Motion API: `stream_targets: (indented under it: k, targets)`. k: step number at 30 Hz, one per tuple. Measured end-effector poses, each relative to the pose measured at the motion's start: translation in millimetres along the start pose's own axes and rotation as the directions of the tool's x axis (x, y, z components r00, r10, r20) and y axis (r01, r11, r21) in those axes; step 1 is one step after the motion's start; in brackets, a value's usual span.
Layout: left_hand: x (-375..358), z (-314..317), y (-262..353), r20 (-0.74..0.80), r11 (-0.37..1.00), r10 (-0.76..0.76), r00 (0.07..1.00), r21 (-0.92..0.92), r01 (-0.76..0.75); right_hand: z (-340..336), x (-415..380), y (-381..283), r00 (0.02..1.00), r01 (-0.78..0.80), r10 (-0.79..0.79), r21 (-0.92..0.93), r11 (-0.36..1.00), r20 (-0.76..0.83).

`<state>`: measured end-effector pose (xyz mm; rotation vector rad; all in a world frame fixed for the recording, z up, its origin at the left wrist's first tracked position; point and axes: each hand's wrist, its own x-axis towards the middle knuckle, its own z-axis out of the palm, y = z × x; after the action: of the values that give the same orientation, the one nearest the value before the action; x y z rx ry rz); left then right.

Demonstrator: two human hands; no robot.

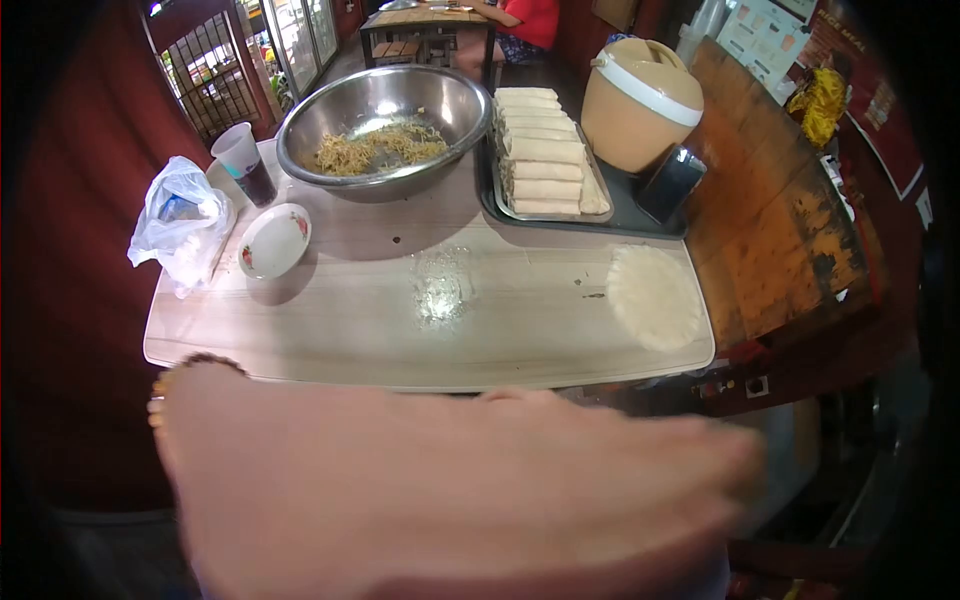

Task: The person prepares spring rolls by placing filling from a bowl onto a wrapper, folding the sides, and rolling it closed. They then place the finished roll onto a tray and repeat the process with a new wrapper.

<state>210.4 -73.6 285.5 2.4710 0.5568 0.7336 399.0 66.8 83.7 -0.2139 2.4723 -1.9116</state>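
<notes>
One bare left hand (450,470), blurred and very close, reaches across from the left with its fingers pointing right, at the near edge of a pale wood-grain table (530,330). One beaded bracelet (157,402) circles its wrist. The blur hides whether the fingers are curled or spread, so I cannot tell its grip. The right hand is out of view.

One flat, pale round dough wrapper (655,298) lies at the table's right near corner. One shiny wet patch (440,290) marks the middle.

Farther left sit one white dish with red floral decoration (275,242), one whitish translucent plastic bag (185,220) with contents too unclear to name, and one clear plastic cup (240,155) with dark liquid in its lower part.

Beyond, one wide stainless-steel bowl (345,105) holds a heap of yellowish-brown noodle filling (380,150). To its right, one dark tray (625,228) carries one metal tray (603,203) of pale cylindrical rolls (545,170); at least eight show, packed too tightly for an exact count. Just behind them stands one lidded beige jug with a white band (630,125).

Farthest off, one person in a red top (528,22) is at another table (420,18).
</notes>
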Motion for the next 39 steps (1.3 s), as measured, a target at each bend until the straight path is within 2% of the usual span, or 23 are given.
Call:
stream_targets:
  k: [1, 2, 3, 4, 6, 8, 11, 12, 14, 15, 17, 18, 19, 20, 21, 23, 25, 29, 31, 33, 35, 37, 39]
  targets:
    - [-10, -3, -15, 0.031, 0.962, -0.04, 0.999, -0.269, 0.047, 11, -8, 28, 0.994, -0.111, 0.113, 0.143, 0.984, -0.006]
    - [-30, 19, -35, -0.065, 0.931, -0.153, 0.986, -0.345, 0.122, 24, -20, 55, 0.997, -0.048, 0.053, 0.082, 0.996, -0.055]
    - [-46, 36, -46, -0.032, 0.779, -0.44, 0.897, -0.51, 0.364, 24, -25, 37, 0.967, -0.255, 0.254, 0.2, 0.946, 0.03]
    - [-54, 48, -72, -0.083, 0.849, -0.478, 0.874, -0.298, 0.436, 28, -32, 43, 0.952, -0.304, 0.305, 0.136, 0.943, 0.013]
    - [-71, 94, -132, -0.194, 0.816, -0.578, 0.793, -0.178, 0.55, 32, -39, 50, 0.935, -0.353, 0.355, 0.074, 0.933, -0.01]
    - [-84, 141, -196, -0.271, 0.857, -0.51, 0.817, -0.08, 0.508, 31, -39, 49, 0.835, -0.549, 0.548, 0.157, 0.821, 0.056]
    - [-71, 172, -245, -0.304, 0.865, -0.45, 0.84, 0.084, 0.494, 28, -29, 45, 0.773, -0.632, 0.622, 0.069, 0.772, 0.123]
    - [-65, 174, -248, -0.307, 0.866, -0.447, 0.84, 0.087, 0.493, 30, -26, 48, 0.789, -0.609, 0.604, 0.014, 0.793, 0.113]
    - [-58, 178, -251, -0.326, 0.768, -0.344, 0.881, 0.442, 0.464, 31, -23, 53, 0.787, -0.614, 0.604, 0.064, 0.787, 0.13]
    - [-55, 179, -255, -0.326, 0.767, -0.342, 0.881, 0.445, 0.463, 32, -21, 56, 0.784, -0.619, 0.603, 0.114, 0.777, 0.148]
    - [-51, 183, -264, -0.434, 0.766, -0.423, 0.795, 0.297, 0.57, 35, -21, 67, 0.796, -0.601, 0.59, 0.069, 0.796, 0.136]
    - [-50, 184, -271, -0.433, 0.766, -0.426, 0.795, 0.295, 0.571, 37, -22, 78, 0.843, -0.532, 0.527, 0.019, 0.847, 0.107]
    - [-49, 182, -280, -0.485, 0.705, -0.469, 0.738, 0.296, 0.644, 41, -23, 81, 0.885, -0.459, 0.459, -0.029, 0.888, 0.081]
    - [-49, 180, -287, -0.535, 0.641, -0.506, 0.676, 0.29, 0.71, 44, -23, 82, 0.883, -0.462, 0.462, -0.021, 0.887, 0.08]
    - [-51, 172, -292, -0.528, 0.646, -0.508, 0.68, 0.289, 0.706, 45, -21, 77, 0.858, -0.508, 0.509, -0.033, 0.861, 0.066]
    - [-60, 149, -301, -0.625, 0.518, -0.603, 0.496, 0.167, 0.839, 48, -24, 79, 0.829, -0.557, 0.558, -0.041, 0.83, 0.037]
    - [-100, 141, -341, -0.752, 0.363, -0.414, 0.513, 0.381, 0.85, 51, -34, 93, 0.799, -0.601, 0.601, -0.105, 0.793, -0.03]
    - [-123, 125, -336, -0.826, 0.271, -0.389, 0.408, 0.321, 0.908, 66, -49, 104, 0.861, -0.498, 0.459, -0.18, 0.848, -0.218]
    - [-122, 119, -317, -0.76, 0.206, -0.575, 0.303, 0.224, 0.953, 70, -54, 100, 0.876, -0.459, 0.41, -0.181, 0.87, -0.254]
    - [-138, 122, -310, -0.804, 0.224, -0.5, 0.323, 0.24, 0.945, 74, -58, 94, 0.887, -0.423, 0.363, -0.186, 0.887, -0.286]
    - [-146, 115, -287, -0.857, 0.102, -0.423, 0.295, 0.278, 0.955, 81, -65, 86, 0.874, -0.407, 0.276, -0.292, 0.866, -0.4]
    - [-157, 110, -256, -0.858, 0.197, -0.497, 0.132, 0.036, 0.98, 77, -68, 82, 0.863, -0.397, 0.256, -0.272, 0.876, -0.434]
    - [-232, 138, -283, -0.898, 0.013, -0.37, 0.237, 0.251, 0.968, 55, -71, 67, 0.924, -0.232, 0.107, -0.315, 0.92, -0.368]
